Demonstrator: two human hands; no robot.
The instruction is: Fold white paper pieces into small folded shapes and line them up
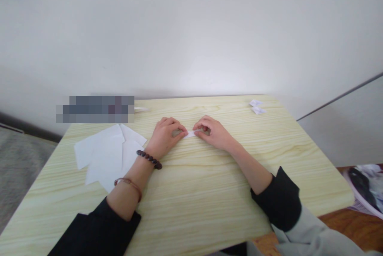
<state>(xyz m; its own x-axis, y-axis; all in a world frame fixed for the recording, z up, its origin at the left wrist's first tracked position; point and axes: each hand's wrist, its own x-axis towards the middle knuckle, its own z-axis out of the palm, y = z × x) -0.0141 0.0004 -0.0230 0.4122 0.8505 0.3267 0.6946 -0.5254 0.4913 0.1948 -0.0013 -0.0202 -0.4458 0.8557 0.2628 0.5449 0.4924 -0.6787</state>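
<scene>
Well inside table [194, 192] edges, paper [190, 133] between hands [165, 134] [217, 133]

L: dk brn beaded bracelet [149, 159], thin reddish-brn band [132, 184], blk sleeve [97, 230]. R: lt gry sleeve [321, 232] w/ wide blk cuff [279, 202].

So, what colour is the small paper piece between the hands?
The small paper piece is white, best seen in the head view.

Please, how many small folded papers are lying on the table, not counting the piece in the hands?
2. The farther folded paper is at the table's back right; the nearer folded paper is just in front. Others might be hidden.
</scene>
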